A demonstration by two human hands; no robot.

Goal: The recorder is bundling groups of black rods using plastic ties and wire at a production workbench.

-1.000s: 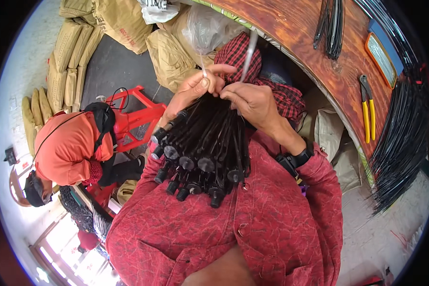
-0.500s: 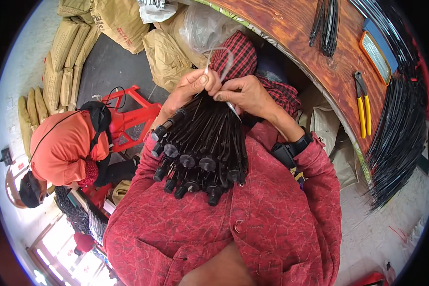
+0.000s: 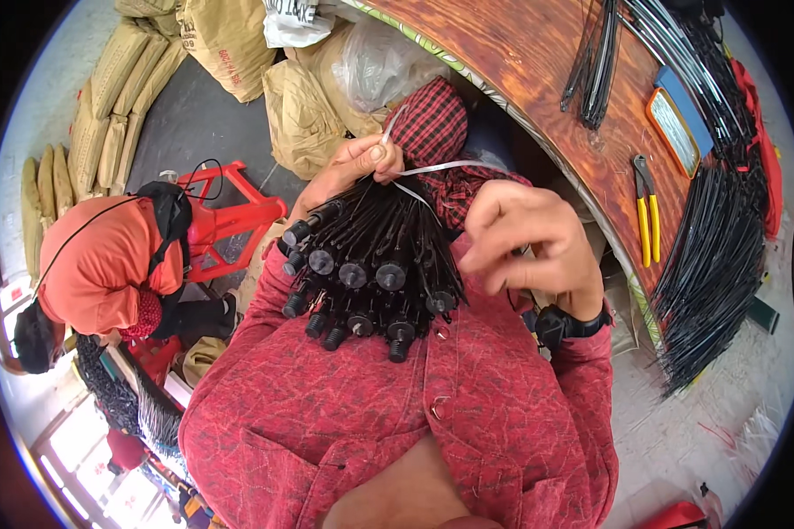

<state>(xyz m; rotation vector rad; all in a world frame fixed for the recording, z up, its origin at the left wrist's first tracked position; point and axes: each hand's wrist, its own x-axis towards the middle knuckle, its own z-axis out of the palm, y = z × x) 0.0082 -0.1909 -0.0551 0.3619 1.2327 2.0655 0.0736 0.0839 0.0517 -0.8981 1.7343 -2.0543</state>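
My left hand point(image 3: 362, 165) is closed around the gathered end of a bundle of black cable ties point(image 3: 375, 234). Thick disc-and-plug ends fan out from it against my chest. A thin white cable tie point(image 3: 441, 166) loops at the gathered end, with one part rising beside my left thumb and another stretching right. My right hand point(image 3: 529, 238) is off the bundle, to its right, slightly blurred. Its fingers are bent and apart, and nothing shows in them.
On the wooden table point(image 3: 538, 62) at the right lie yellow-handled cutters point(image 3: 647, 212), a blue-and-orange framed object point(image 3: 677, 128) and piles of black cable ties point(image 3: 719, 264). A person in orange point(image 3: 106, 264) bends near a red stool point(image 3: 229, 229) at left. Brown sacks point(image 3: 300, 115) stand beyond.
My right hand has let go beside my left hand and moved right and toward me. The white tie now stretches out to the right. My left hand keeps its hold.
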